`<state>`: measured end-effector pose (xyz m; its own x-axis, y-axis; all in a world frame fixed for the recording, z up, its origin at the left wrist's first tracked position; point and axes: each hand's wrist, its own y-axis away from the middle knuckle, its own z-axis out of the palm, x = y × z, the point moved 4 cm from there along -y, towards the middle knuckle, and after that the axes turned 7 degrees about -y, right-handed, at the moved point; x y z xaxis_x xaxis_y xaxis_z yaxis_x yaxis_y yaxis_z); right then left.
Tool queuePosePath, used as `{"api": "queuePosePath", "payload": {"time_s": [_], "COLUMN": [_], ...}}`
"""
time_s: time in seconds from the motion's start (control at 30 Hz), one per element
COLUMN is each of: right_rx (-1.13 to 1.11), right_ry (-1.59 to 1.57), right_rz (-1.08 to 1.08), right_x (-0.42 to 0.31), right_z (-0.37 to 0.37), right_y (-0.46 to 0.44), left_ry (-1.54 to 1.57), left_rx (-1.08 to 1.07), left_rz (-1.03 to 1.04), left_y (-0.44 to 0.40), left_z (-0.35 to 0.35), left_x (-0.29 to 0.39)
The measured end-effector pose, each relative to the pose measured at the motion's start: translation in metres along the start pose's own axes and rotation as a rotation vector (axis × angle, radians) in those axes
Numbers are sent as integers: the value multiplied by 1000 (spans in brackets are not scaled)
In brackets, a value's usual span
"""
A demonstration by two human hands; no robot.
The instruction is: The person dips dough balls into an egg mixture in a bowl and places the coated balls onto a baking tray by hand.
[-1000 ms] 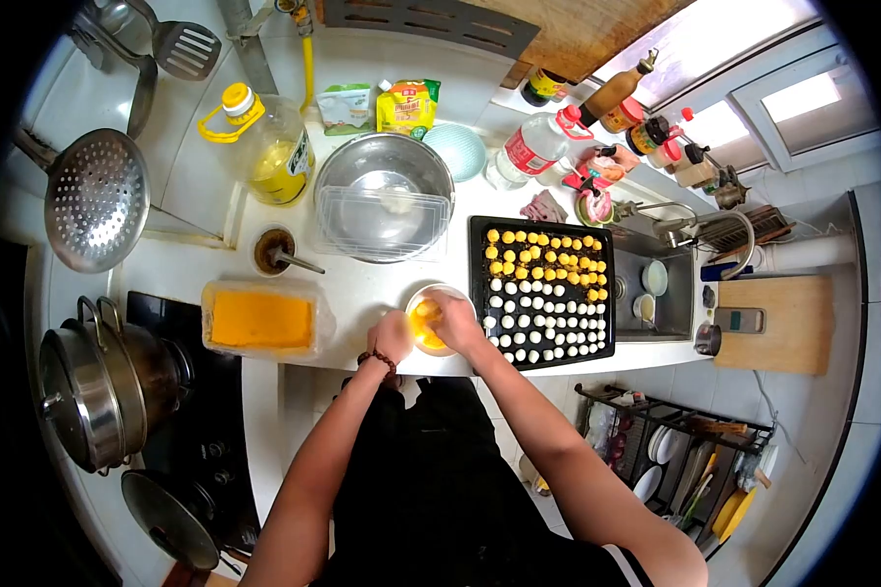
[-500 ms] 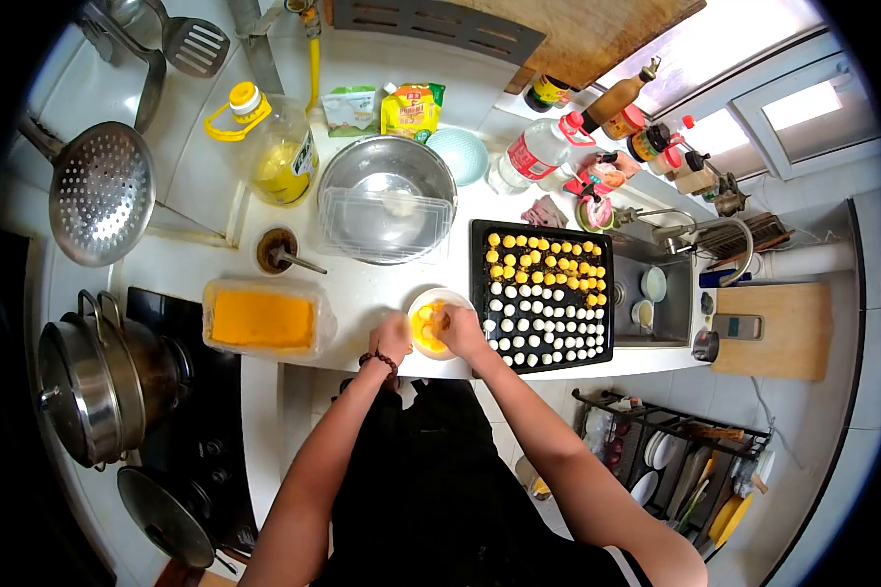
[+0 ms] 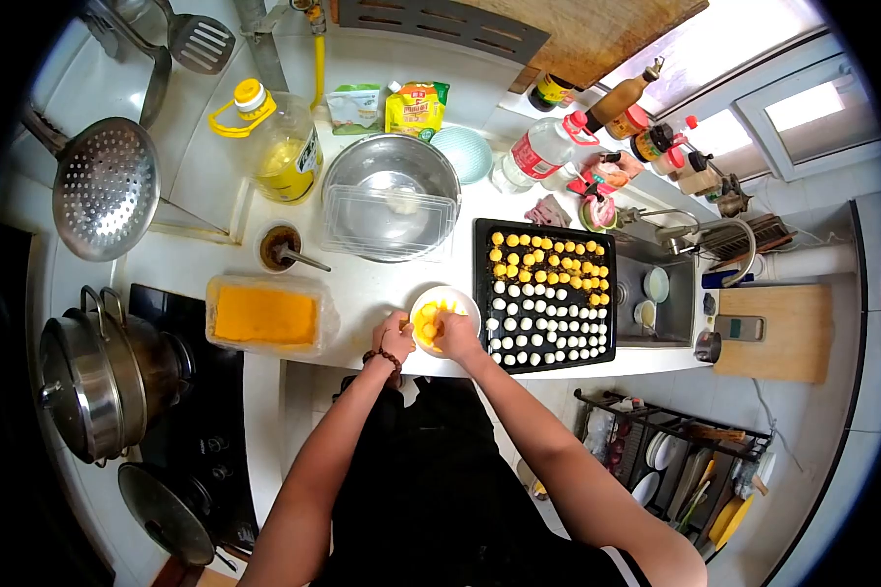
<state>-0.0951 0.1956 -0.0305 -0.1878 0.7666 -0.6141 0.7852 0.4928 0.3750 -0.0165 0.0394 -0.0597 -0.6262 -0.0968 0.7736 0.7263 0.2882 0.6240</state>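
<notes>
A small white bowl (image 3: 472,304) with soft yellow pieces (image 3: 428,319) in it stands at the counter's front edge. My left hand (image 3: 394,338), with a beaded bracelet at the wrist, is at the bowl's left rim. Its fingers are curled, and what they hold, if anything, is hidden. Inside the bowl, the fingers of my right hand (image 3: 457,336) are drawn together among the yellow pieces; their tips are partly covered. Just right of the bowl lies a black baking tray (image 3: 543,364) with rows of small yellow balls (image 3: 553,261) and white balls (image 3: 529,324).
A plastic box (image 3: 324,318) holding an orange-yellow block is on the left, near the stove (image 3: 210,411). Behind the bowl are a steel basin (image 3: 362,157) with a clear lid (image 3: 389,223), and a brown-stained cup (image 3: 273,241). The sink (image 3: 646,318) is at the right.
My right hand has lowered slightly, its fingers deeper over the yellow pieces. My left hand, blurred before, is now sharper and rests by the rim. The whole view has shifted a little.
</notes>
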Motion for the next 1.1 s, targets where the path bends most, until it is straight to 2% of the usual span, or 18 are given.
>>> {"api": "queuePosePath", "payload": {"time_s": [0.07, 0.13, 0.2, 0.27, 0.33, 0.37, 0.43, 0.5, 0.57, 0.67, 0.7, 0.77, 0.8, 0.87, 0.9, 0.97, 1.03, 1.1], "right_rx": [24, 42, 15, 37, 217, 215, -1, -35, -129, -250, -158, -115, -72, -118, -163, -175, -190, -50], "right_ry": [-67, -131, -251, -151, -50, -52, -35, -23, -43, 90, 82, 53, 21, -41, -101, -81, -57, -66], "right_rz": [0, 2, -104, -112, -266, -268, -136, -192, -264, -251, -220, -196, -176, -206, -233, -239, -246, -231], "right_x": [-5, -18, -32, -31, -40, -43, -55, -51, -43, -33, -35, -39, -42, -34, -31, -20, -23, -28], "right_z": [-22, -38, -48, -46, -47, -42, -36, -31, -25, -30, -34, -32, -30, -13, -7, -3, -13, -37], "right_y": [3, 2, 1, -3, -6, -7, -4, -5, -4, 12, 20, 23, 22, 8, 4, 0, 2, 10], "left_ry": [-291, -266, -245, -360, -308, -258, -280, -300, -65, -130, -127, -416, -418, -202, -207, -536, -485, -427], "left_rx": [25, 37, 36, 5, 29, 48, 38, 32, -5, -8, -10, -27, -28, 1, -1, -12, 17, 46], "left_rz": [192, 208, 224, 148, 173, 198, 200, 201, 6, 18, 17, 189, 190, 96, 97, 234, 245, 253], "left_y": [1, 2, 6, 8, 12, 14, 9, 3, 0, 5, 6, 7, 7, 5, 8, 14, 1, -9], "left_z": [-4, -5, -3, -5, -6, -7, -6, -3, 0, 1, 0, 0, 1, 1, -2, -5, 2, 7], "left_x": [11, 11, 14, 20, 22, 24, 18, 13, -1, 8, 9, 19, 17, 8, 13, 32, 13, 2]}}
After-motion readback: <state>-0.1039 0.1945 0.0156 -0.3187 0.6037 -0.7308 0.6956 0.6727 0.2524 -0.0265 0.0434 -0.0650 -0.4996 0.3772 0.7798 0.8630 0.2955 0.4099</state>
